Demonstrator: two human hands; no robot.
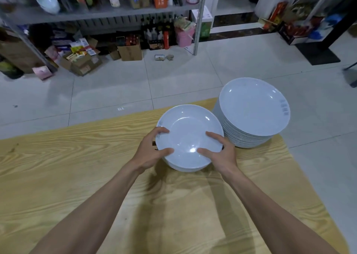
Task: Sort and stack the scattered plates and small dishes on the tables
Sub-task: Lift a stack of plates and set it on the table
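A short stack of white plates (190, 132) sits near the far edge of the wooden table (77, 166). My left hand (152, 150) grips its left rim, thumb and a finger over the top plate. My right hand (220, 151) grips the right rim the same way. Just to the right stands a tall stack of larger white plates (253, 106), with a blue mark on the top plate's rim. The two stacks almost touch.
The table's far edge lies just beyond the plates and its right edge runs close to the tall stack. Past it is a grey tiled floor (173, 75), a metal shelf unit (108, 12) with bottles, and cardboard boxes (129, 51) below.
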